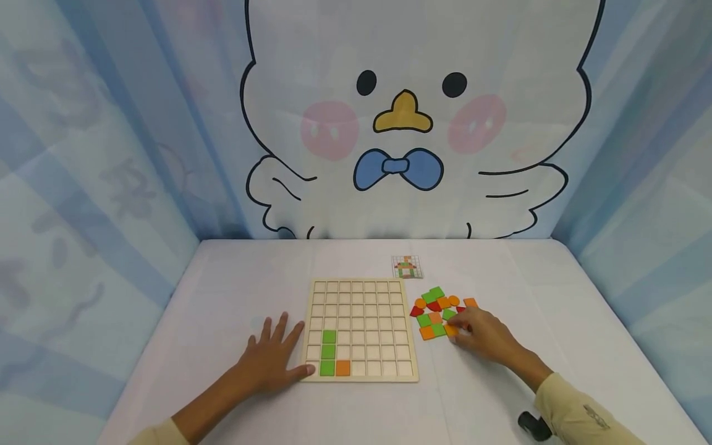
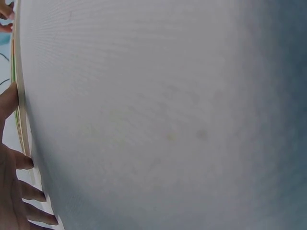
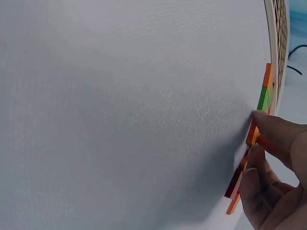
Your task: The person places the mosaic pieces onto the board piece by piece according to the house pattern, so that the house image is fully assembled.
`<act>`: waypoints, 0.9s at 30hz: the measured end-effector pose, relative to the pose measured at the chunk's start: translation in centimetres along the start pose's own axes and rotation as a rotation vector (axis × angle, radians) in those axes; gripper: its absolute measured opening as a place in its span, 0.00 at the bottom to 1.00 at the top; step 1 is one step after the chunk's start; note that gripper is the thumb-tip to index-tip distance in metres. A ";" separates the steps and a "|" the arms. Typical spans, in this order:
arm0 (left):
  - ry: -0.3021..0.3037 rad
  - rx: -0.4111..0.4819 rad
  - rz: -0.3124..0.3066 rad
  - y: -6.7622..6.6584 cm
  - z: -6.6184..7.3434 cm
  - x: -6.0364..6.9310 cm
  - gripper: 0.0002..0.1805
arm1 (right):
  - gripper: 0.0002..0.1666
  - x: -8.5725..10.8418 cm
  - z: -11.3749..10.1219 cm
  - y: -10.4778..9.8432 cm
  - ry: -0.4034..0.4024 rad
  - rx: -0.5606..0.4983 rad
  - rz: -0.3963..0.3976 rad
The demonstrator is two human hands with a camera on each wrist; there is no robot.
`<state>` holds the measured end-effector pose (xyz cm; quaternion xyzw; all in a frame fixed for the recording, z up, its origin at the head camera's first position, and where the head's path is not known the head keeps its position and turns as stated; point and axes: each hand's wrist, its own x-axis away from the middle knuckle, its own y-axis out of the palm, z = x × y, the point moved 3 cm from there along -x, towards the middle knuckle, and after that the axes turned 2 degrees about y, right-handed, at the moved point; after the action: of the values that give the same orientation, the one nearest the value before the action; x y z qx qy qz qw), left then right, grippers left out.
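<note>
A wooden grid board [image 1: 381, 337] lies on the white table. Three green square tiles [image 1: 329, 351] form a column in its second column from the left, with one orange square tile [image 1: 343, 368] beside the lowest. My left hand [image 1: 268, 361] rests flat, fingers spread, its thumb on the board's lower-left corner and its index fingertip by the left edge. To the right of the board, my right hand [image 1: 486, 334] is over a loose pile of tiles [image 1: 438, 330]. Its thumb and fingers pinch an orange tile [image 3: 252, 130], which they partly cover.
A small pattern card [image 1: 407, 267] lies behind the board's back right corner. The pile mixes green and orange squares, orange rounds and red pieces [image 1: 417, 311]. A black object [image 1: 535, 426] is beside the right sleeve. Printed curtains [image 1: 400, 204] enclose the table's back and sides.
</note>
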<state>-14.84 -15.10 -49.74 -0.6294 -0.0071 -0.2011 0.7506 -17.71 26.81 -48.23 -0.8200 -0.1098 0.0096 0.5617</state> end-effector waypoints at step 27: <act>-0.003 0.014 -0.002 -0.3 0.1 0.1 0.55 | 0.12 0.2 -0.4 -0.9 0.004 -0.106 -0.043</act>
<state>-14.84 -15.06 -49.46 -0.6243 -0.0101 -0.2008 0.7549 -17.64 26.80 -47.26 -0.8460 -0.1268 -0.0098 0.5179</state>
